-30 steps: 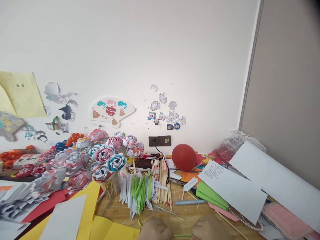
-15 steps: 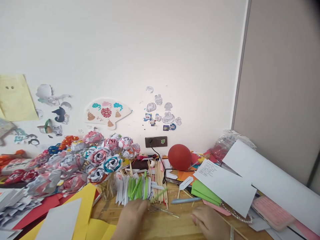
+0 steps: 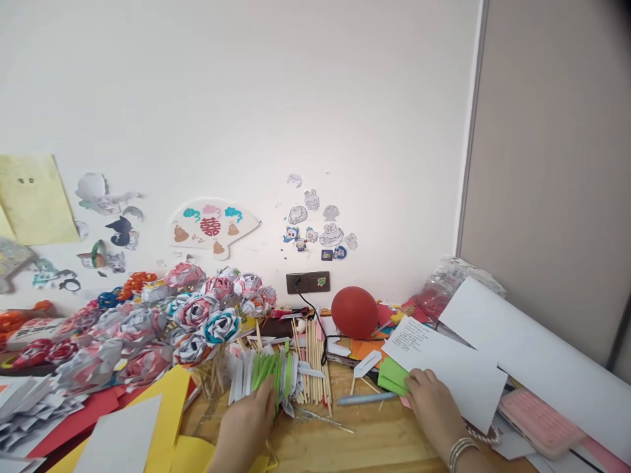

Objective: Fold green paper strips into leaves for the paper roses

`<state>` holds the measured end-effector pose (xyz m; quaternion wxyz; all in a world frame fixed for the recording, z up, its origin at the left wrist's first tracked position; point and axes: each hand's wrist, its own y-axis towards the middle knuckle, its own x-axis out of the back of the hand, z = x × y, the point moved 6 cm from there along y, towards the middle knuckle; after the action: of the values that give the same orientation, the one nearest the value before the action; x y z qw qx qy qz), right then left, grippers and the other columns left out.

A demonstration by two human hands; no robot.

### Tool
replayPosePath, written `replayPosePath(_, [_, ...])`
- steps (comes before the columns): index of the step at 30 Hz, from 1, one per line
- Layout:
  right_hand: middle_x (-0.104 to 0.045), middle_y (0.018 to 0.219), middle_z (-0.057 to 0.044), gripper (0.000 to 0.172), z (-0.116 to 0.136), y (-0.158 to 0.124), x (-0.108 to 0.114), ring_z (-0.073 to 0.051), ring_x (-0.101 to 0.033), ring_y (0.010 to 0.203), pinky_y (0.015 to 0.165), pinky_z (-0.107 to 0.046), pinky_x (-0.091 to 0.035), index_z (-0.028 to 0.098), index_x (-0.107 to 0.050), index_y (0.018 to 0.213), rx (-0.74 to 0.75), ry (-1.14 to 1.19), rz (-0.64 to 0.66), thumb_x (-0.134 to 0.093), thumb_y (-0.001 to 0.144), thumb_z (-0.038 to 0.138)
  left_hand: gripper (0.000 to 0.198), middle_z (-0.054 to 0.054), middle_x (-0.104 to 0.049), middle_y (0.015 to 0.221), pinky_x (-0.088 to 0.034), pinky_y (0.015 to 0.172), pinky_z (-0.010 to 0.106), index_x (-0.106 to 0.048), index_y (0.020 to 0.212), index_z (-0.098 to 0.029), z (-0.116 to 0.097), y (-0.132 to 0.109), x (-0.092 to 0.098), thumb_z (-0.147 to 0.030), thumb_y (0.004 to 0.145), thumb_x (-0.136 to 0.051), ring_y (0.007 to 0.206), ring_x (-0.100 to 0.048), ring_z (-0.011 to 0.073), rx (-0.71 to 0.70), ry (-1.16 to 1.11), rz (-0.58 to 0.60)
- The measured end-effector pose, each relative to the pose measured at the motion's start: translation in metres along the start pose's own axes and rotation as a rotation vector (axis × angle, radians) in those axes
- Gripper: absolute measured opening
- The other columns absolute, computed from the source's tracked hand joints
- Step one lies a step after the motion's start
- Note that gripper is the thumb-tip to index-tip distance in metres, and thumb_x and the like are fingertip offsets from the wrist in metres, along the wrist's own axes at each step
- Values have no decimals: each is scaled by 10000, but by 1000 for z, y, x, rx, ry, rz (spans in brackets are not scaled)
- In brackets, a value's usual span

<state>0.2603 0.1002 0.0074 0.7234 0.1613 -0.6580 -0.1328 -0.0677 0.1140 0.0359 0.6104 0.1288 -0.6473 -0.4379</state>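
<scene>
**Light green paper at both my hands**

Nearest to me, bare wooden tabletop lies between my forearms, with yellow paper left of my left wrist.

My left hand is mostly closed, fingers bent together and pointing down at the near ends of the green folded strips. Its back hides the fingertips, so I cannot tell whether it has hold of one. My right hand is loosely curled, fingertips against the green sheets; the thumb is hidden, so I cannot tell whether anything is pinched.

The strips, just ahead of my left fingers, should be almost weightless: springy along the folds, easily crushed across them. I judge the folded edge near one end the best place for a light pinch. White folded strips press close beside them and could drag along.

The sheets should be thin, flexible and a little slippery on one another; a free corner or edge suits a fingertip hold. The printed page overlaps them, beyond and right of my right fingers, so it may slide too.

Farther off, wooden sticks lie beyond my left hand, and a red balloon sits beyond the gap between both hands.
</scene>
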Motion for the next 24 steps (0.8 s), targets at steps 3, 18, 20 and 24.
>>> replayPosePath(3, [-650, 828, -103, 138, 0, 2, -1, -266, -561, 808, 675, -340, -409, 152, -640, 677, 13, 18, 25, -604, 765, 52, 258, 7, -646, 512, -400, 388, 197, -583, 929, -177, -32, -2, 0, -118, 861, -342, 404, -615, 169, -179, 1, 56])
replayPosePath(18, [-651, 924, -64, 392, 8, 0, 17, -238, -552, 882, 729, -304, -438, 169, -609, 993, 1, 169, -79, -624, 669, -49, 250, -5, -631, 570, -438, 459, 246, -545, 839, -198, -65, -6, 1, -59, 775, -347, 487, -605, 185, -378, -178, 154])
replayPosePath(20, [-643, 939, -61, 321, 11, -2, 24, -226, -550, 885, 745, -315, -444, 180, -602, 973, 31, 244, -148, -570, 730, -28, 268, -2, -644, 594, -446, 469, 254, -549, 863, -194, -67, -4, 5, -45, 767, -348, 500, -610, 185, -386, -195, 149])
replayPosePath(24, [-647, 873, -58, 239, 39, -14, 38, -206, -565, 819, 738, -338, -446, 203, -604, 882, 283, 426, -247, -390, 898, 99, 300, 15, -660, 675, -471, 522, 273, -558, 922, -181, -85, -10, 13, -25, 752, -367, 569, -620, 182, -423, -247, 102])
